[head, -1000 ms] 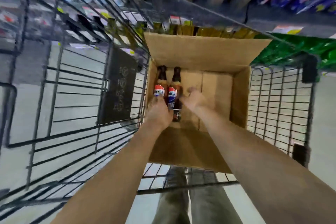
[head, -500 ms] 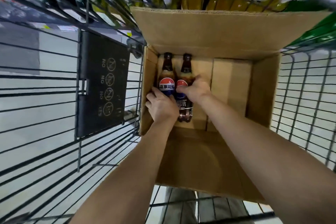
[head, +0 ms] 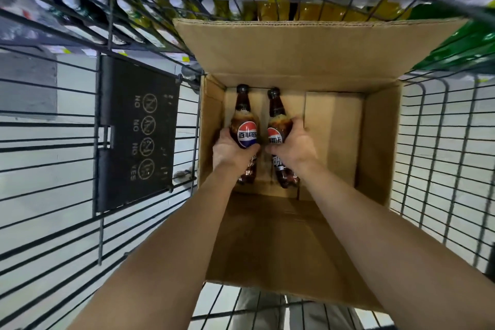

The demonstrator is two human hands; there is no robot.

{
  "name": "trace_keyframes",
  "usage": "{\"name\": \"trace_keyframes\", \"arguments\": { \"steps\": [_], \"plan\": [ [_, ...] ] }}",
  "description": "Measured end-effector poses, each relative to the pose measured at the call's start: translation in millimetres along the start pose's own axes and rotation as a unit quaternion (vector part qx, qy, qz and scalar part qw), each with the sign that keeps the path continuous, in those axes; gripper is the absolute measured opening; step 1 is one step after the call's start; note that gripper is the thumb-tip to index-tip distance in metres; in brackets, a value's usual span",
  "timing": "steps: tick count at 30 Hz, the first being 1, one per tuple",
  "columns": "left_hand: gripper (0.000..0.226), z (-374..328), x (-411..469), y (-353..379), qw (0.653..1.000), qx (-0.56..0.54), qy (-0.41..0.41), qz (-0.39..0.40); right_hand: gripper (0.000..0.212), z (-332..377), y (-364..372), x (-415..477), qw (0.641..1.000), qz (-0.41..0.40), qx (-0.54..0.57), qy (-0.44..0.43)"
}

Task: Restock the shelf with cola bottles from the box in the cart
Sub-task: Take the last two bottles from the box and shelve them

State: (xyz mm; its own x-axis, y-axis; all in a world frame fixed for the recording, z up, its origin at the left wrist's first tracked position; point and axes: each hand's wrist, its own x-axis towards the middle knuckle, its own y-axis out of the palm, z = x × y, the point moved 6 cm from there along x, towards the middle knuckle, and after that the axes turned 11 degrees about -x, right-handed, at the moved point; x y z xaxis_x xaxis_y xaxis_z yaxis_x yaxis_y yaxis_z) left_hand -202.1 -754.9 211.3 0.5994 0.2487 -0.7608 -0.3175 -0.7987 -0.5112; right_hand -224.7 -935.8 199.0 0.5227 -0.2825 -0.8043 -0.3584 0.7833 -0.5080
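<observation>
An open cardboard box [head: 377,142] sits in the wire cart [head: 434,158]. Two dark cola bottles with red, white and blue labels lie side by side at the box's left, caps pointing away from me. My left hand [head: 230,151] is wrapped around the middle of the left bottle [head: 244,112]. My right hand [head: 293,146] grips the middle of the right bottle [head: 276,112]. The lower halves of both bottles show below my wrists. The right half of the box bottom is bare cardboard.
A black child-seat flap [head: 136,131] with warning icons hangs on the cart's left side. Beyond the cart's far end are shelf rows with yellow bottles [head: 276,9] and green packs [head: 460,45]. My legs [head: 289,311] show below the cart.
The view has dropped closer to the box. Both hands have closed around the two bottles, and the bottles now lie slightly apart from each other.
</observation>
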Motion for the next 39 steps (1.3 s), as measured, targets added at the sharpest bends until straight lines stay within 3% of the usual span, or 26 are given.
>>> {"name": "trace_keyframes", "arguments": {
  "steps": [3, 12, 15, 22, 30, 39],
  "plan": [
    [0.083, 4.9, -4.4, -2.3, 1.000, -0.019, -0.004, 0.001, 0.087, -3.5, -6.6, 0.3, 1.000, 0.006, 0.026, -0.003],
    [0.089, -21.5, -78.1, -28.9, 0.992, -0.095, 0.068, 0.042, 0.098, -10.9, -74.1, -73.8, 0.984, 0.048, 0.160, -0.067],
    [0.097, -46.7, -118.9, -47.5, 0.983, -0.117, 0.120, 0.081, 0.097, -2.0, -108.3, -122.1, 0.976, 0.018, 0.187, -0.113],
    [0.081, -132.5, -233.7, -98.4, 0.942, -0.168, 0.279, 0.086, 0.104, 19.1, -218.8, -254.6, 0.945, -0.089, 0.232, -0.213],
    [0.105, -247.1, -379.1, -134.7, 0.869, -0.169, 0.451, 0.116, 0.092, 20.4, -352.4, -382.1, 0.886, -0.199, 0.274, -0.316],
    [0.088, -335.6, -523.4, -118.7, 0.816, -0.168, 0.539, 0.122, 0.089, -21.9, -480.0, -477.2, 0.840, -0.271, 0.274, -0.382]
  ]
}}
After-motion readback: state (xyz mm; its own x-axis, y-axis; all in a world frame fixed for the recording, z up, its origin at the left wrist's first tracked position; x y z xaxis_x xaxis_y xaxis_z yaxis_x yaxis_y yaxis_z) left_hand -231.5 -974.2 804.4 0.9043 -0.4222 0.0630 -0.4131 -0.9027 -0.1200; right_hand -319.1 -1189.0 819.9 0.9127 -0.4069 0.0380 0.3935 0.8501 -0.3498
